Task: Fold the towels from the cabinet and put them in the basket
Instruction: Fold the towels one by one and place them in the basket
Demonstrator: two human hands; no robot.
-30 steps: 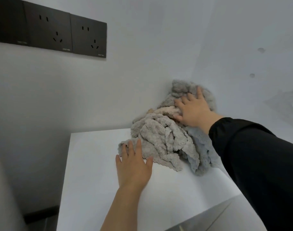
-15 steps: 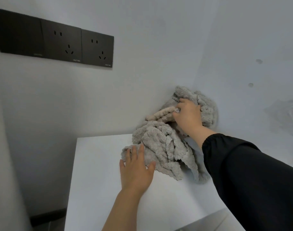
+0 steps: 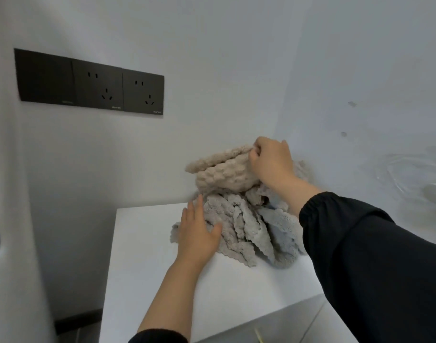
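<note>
A heap of grey fluffy towels [image 3: 241,229] lies crumpled in the back corner of a white cabinet top [image 3: 147,263]. A beige towel [image 3: 224,172] is lifted above the heap, and my right hand [image 3: 271,162] grips its upper edge with curled fingers. My left hand [image 3: 197,233] lies flat with straight fingers on the heap's left edge, pressing it down. A pale blue-grey towel [image 3: 283,233] shows at the heap's right side. No basket is in view.
White walls [image 3: 212,70] meet in a corner right behind the towels. A black strip of wall sockets [image 3: 90,86] is mounted up on the left. A blurred white object [image 3: 434,196] sits at the far right. The cabinet's front edge [image 3: 273,318] runs bottom right.
My right hand closed on the beige towel and pulled it up out of the heap. My left hand slid slightly further onto the grey towels and stays flat.
</note>
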